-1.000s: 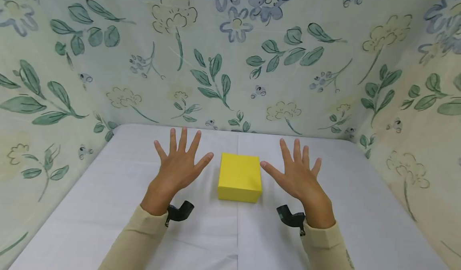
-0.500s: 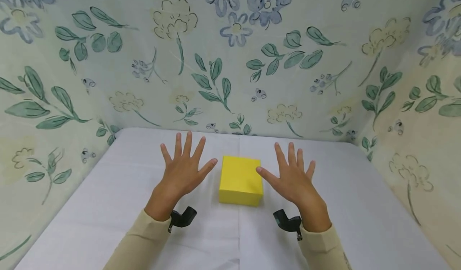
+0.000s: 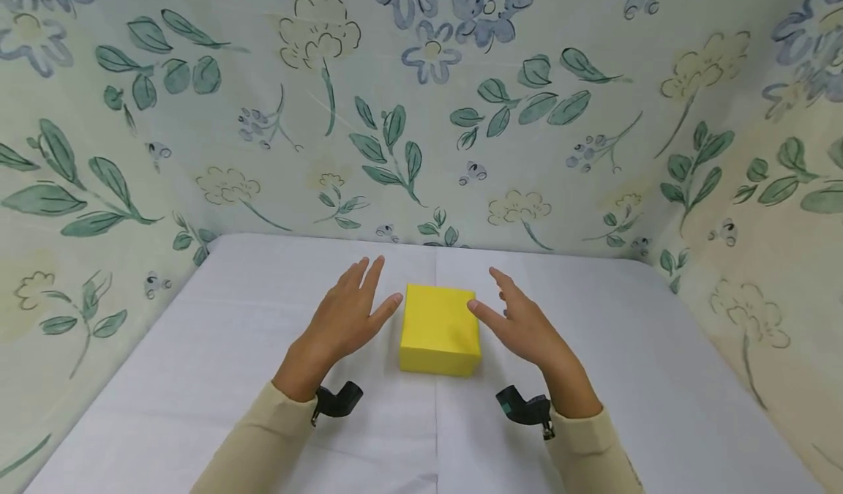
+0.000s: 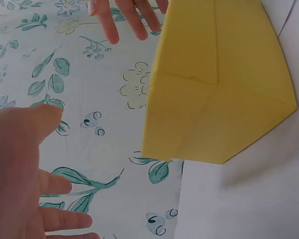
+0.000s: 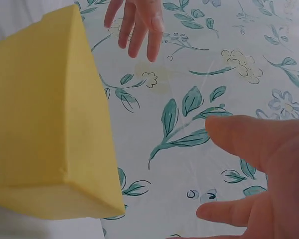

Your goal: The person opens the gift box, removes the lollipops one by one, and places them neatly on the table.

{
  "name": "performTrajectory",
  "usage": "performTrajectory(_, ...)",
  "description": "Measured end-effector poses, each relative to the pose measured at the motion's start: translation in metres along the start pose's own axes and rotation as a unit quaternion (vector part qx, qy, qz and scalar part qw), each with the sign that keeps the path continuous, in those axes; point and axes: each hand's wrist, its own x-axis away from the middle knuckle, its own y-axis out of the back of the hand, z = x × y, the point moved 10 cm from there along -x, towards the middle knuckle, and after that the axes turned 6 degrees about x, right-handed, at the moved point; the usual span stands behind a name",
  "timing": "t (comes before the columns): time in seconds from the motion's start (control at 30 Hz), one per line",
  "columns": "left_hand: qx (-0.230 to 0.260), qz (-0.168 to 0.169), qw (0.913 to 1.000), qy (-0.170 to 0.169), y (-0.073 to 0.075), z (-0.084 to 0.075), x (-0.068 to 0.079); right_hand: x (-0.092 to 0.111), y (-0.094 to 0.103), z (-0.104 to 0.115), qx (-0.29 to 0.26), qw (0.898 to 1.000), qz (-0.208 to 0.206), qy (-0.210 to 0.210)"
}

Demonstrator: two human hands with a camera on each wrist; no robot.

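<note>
A plain yellow box [image 3: 439, 322] sits on the white-covered table between my two hands. To its left is my left hand [image 3: 345, 318], palm turned inward, fingers straight and thumb near the box's left side. My right hand [image 3: 523, 326] mirrors it on the other side, its thumb tip overlapping the box's right edge in the head view. Neither hand holds anything. In the left wrist view, a gap shows between the box [image 4: 204, 94] and the fingers of the left hand [image 4: 20, 164]. The right wrist view likewise shows the box [image 5: 50, 119] apart from the right hand [image 5: 269, 174].
White cloth [image 3: 197, 377] covers the table, with a crease running down its middle. Behind and on both sides stand walls of flower-print fabric [image 3: 421, 135]. A small black camera [image 3: 339, 399] is strapped at the left wrist, and another black camera [image 3: 523, 406] at the right.
Both hands have turned from palms down with spread fingers to palms facing each other, fingers closer together. They have also moved slightly inward toward the box, which stays in place.
</note>
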Motion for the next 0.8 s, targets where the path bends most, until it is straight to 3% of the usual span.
performTrajectory(0.2, 0.038, 0.009, 0.9992, -0.005, -0.011, -0.001, -0.001, -0.002, -0.008, -0.012, -0.084, 0.994, 0.02, -0.06)
performTrajectory(0.3, 0.089, 0.021, 0.9957, -0.013, -0.016, -0.004, -0.002, -0.004, -0.011, -0.014, -0.104, 0.992, 0.024, -0.073)
performTrajectory(0.4, 0.18, 0.046, 0.9827, 0.0, -0.026, -0.007, -0.003, -0.005, -0.013, -0.015, -0.115, 0.99, 0.028, -0.08)
performTrajectory(0.5, 0.253, 0.061, 0.9649, 0.036, -0.035, -0.006, -0.003, -0.006, -0.017, -0.015, -0.126, 0.988, 0.036, -0.079)
performTrajectory(0.67, 0.32, 0.063, 0.9415, 0.084, -0.041, -0.003, -0.004, -0.008, -0.019, -0.01, -0.138, 0.988, 0.036, -0.065)
performTrajectory(0.8, 0.351, 0.072, 0.9285, 0.099, -0.046, -0.004, -0.005, -0.007, -0.019, -0.011, -0.139, 0.987, 0.036, -0.069)
